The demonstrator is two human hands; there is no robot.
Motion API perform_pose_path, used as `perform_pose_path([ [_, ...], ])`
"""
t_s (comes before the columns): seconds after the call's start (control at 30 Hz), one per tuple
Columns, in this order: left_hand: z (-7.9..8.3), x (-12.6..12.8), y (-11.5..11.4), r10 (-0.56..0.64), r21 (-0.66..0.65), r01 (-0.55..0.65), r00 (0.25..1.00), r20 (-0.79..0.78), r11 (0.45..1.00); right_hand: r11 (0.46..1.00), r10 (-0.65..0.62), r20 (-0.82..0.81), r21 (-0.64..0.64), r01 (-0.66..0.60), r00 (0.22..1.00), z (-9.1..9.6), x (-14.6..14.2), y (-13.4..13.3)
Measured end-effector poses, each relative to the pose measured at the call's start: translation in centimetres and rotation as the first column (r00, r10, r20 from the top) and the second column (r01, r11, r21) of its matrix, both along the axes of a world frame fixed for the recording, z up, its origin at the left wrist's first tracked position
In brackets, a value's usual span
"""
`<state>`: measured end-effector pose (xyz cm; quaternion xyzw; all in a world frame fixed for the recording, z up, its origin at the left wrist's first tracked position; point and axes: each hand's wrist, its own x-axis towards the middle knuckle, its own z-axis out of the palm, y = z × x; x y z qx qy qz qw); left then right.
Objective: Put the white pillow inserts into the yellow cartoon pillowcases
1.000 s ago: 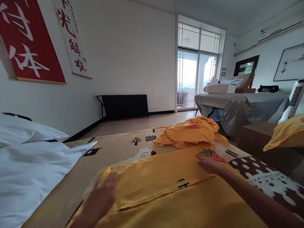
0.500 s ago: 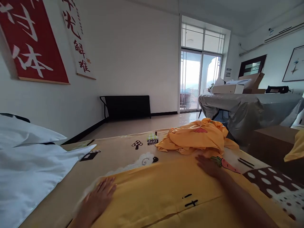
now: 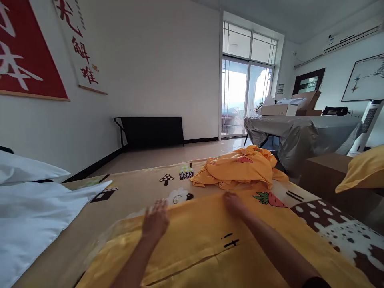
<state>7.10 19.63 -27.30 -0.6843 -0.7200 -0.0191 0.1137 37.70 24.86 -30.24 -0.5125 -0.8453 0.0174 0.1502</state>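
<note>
A yellow cloth (image 3: 192, 244) with a carrot print and small black marks lies spread out in front of me, a seam or slit running across its near part. My left hand (image 3: 156, 220) rests on its far left edge, palm down with the fingers stretched out. On the far middle part of the same cloth is my right hand (image 3: 235, 205), whose fingers are smeared by motion. Just beyond that hand sits a crumpled heap of orange-yellow fabric (image 3: 237, 170) with carrot prints. Beneath everything is a beige patterned bed cover (image 3: 129, 188) with sheep and mushroom pictures.
White pillows (image 3: 33, 216) lie at the left. To the right are a cardboard box (image 3: 321, 172) and a yellow pillow-like thing (image 3: 364, 168). Farther back stand a plastic-covered table (image 3: 300, 132) with boxes on it and a black folded panel (image 3: 153, 131) against the wall.
My left hand has moved right and away from me along the cloth's edge. My right hand has moved left across it, toward the other hand. The view has shifted slightly right.
</note>
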Motion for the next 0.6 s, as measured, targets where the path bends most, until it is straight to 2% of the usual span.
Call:
perform_pose_path([
  [0.1,-2.1,6.9,1.7,-0.106,-0.080,0.113,0.990,0.096,0.990,0.989,0.146,-0.047,0.003,-0.146,0.988,-1.8,-7.2,-1.5],
  [0.2,-4.5,9.4,1.9,-0.137,-0.071,0.149,0.978,0.158,0.986,0.978,0.206,-0.074,-0.010,-0.207,0.976,-3.3,-10.1,-2.4],
  [0.3,-5.4,9.0,1.4,-0.155,-0.041,0.166,0.969,0.190,0.985,0.979,0.185,-0.107,-0.070,-0.193,0.977,-3.6,-9.5,-2.2],
  [0.4,-5.5,8.3,1.3,-0.125,-0.038,0.137,0.968,0.219,0.990,0.978,0.168,-0.114,-0.102,-0.179,0.979,-3.1,-8.2,-1.7],
  [0.6,-5.9,8.7,1.9,-0.096,-0.039,0.110,0.964,0.248,0.993,0.964,0.207,-0.070,-0.156,-0.216,0.976,-2.7,-6.4,-1.0],
])
